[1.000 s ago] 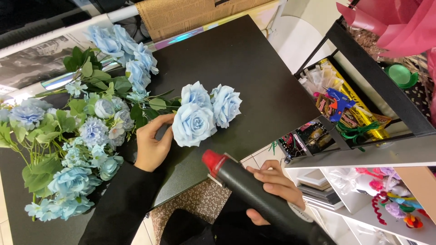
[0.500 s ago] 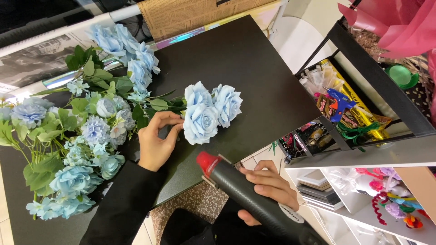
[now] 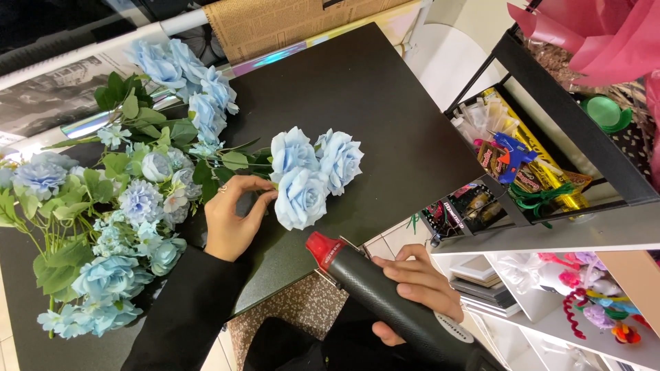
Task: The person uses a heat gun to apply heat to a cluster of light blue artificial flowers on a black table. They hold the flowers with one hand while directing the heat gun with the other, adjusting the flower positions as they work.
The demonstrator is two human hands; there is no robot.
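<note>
The soft, light blue roses are pinched at the stem by the left hand, while the black heat tool is clasped by the right hand.

Heat gun's rear end beyond the bottom edge

3 pale blue roses in 1 cluster, 1 black heat tool w/ red nozzle, 1 blue glue gun, 1 black table, 2 hands: left hand, right hand.
</note>
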